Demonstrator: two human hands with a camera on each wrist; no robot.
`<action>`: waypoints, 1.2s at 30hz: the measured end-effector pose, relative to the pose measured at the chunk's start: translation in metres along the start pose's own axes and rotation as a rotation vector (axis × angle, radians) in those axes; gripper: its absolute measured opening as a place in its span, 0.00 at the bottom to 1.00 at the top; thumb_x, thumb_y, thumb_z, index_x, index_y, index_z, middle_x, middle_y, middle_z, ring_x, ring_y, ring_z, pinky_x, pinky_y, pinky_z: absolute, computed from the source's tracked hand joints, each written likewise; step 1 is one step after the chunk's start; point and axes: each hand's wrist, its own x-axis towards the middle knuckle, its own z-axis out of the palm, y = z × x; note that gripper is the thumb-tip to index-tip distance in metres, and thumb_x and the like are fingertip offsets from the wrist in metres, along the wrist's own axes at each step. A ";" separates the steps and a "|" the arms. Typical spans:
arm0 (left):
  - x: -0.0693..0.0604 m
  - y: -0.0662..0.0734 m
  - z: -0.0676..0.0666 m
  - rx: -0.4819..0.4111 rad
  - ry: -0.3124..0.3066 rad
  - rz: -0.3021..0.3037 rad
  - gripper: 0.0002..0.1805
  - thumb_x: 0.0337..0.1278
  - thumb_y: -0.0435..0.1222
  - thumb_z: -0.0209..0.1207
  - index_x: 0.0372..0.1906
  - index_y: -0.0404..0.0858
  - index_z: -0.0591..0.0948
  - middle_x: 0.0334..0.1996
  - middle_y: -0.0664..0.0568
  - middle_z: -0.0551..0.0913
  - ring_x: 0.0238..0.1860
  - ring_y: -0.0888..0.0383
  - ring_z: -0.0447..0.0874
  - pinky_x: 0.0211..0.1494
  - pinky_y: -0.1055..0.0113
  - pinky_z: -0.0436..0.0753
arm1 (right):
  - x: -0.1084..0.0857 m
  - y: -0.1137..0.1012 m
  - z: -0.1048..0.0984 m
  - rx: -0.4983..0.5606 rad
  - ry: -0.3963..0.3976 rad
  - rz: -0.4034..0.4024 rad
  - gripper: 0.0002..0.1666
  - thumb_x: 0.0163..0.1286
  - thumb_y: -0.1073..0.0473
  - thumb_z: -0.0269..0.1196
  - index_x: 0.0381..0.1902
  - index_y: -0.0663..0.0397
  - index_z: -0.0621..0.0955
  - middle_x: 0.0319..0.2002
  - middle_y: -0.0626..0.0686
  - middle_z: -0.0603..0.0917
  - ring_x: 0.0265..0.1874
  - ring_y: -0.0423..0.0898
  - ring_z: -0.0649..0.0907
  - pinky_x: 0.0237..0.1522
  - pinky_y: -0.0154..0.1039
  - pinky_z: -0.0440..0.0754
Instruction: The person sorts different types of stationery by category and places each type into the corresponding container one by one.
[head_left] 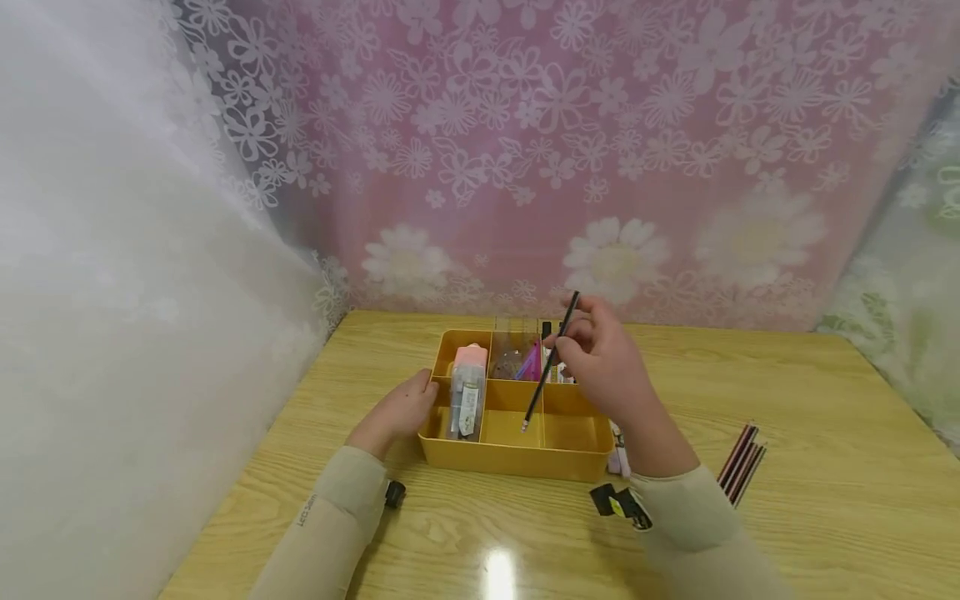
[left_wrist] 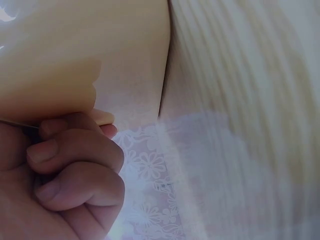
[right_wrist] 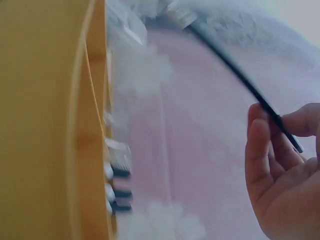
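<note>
Right hand (head_left: 603,354) pinches dark pencil (head_left: 547,367) between thumb and fingers, pale end above yellow box (head_left: 517,458). Left hand (head_left: 401,406) grips box's left edge, fingers curled. Left sleeve (head_left: 330,500) lettering: too blurry, sorry. White label (head_left: 468,408) on pink-topped case (head_left: 472,357): unreadable too.

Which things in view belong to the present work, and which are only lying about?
In the work:
dark pencil in the right hand
yellow organizer, gripped by left hand
loose pencils, probably

Seemingly idle:
pink-topped container
purple triangle
</note>
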 end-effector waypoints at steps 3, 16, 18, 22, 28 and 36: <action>0.000 0.000 -0.002 -0.017 -0.004 -0.001 0.28 0.83 0.46 0.34 0.74 0.34 0.63 0.68 0.41 0.71 0.69 0.45 0.69 0.72 0.45 0.65 | 0.009 0.001 0.027 -0.067 -0.026 0.007 0.33 0.77 0.60 0.55 0.76 0.52 0.61 0.43 0.48 0.87 0.36 0.51 0.84 0.27 0.44 0.77; -0.001 0.002 -0.003 0.003 0.000 0.030 0.28 0.83 0.45 0.33 0.73 0.34 0.64 0.68 0.41 0.72 0.68 0.46 0.70 0.71 0.45 0.67 | 0.010 0.024 0.083 -0.315 -0.082 0.110 0.40 0.75 0.59 0.59 0.79 0.49 0.56 0.32 0.49 0.78 0.14 0.47 0.68 0.18 0.41 0.69; -0.002 0.003 -0.004 0.001 0.001 0.030 0.28 0.83 0.45 0.33 0.73 0.34 0.64 0.67 0.41 0.72 0.68 0.46 0.70 0.71 0.45 0.67 | 0.009 0.023 0.085 -0.330 -0.100 0.112 0.40 0.75 0.59 0.59 0.79 0.47 0.57 0.32 0.48 0.79 0.13 0.47 0.69 0.17 0.40 0.69; -0.003 0.003 -0.005 0.014 0.004 0.028 0.28 0.82 0.45 0.33 0.73 0.33 0.64 0.68 0.40 0.72 0.68 0.45 0.70 0.71 0.45 0.66 | 0.007 0.022 0.085 -0.356 -0.132 0.114 0.39 0.74 0.59 0.60 0.79 0.45 0.59 0.36 0.45 0.82 0.15 0.47 0.72 0.18 0.41 0.72; -0.003 0.002 -0.005 0.007 0.010 0.024 0.28 0.82 0.45 0.33 0.73 0.33 0.64 0.67 0.41 0.72 0.68 0.45 0.70 0.72 0.45 0.66 | 0.006 0.018 0.072 -0.409 -0.129 0.073 0.32 0.75 0.57 0.59 0.74 0.45 0.66 0.39 0.44 0.82 0.16 0.46 0.74 0.19 0.41 0.72; -0.001 0.001 -0.002 0.015 0.003 0.024 0.28 0.82 0.45 0.34 0.73 0.32 0.64 0.67 0.40 0.73 0.68 0.45 0.71 0.71 0.45 0.66 | 0.002 0.024 0.033 -0.447 -0.088 0.104 0.29 0.76 0.54 0.58 0.72 0.48 0.67 0.40 0.48 0.81 0.19 0.47 0.74 0.20 0.41 0.72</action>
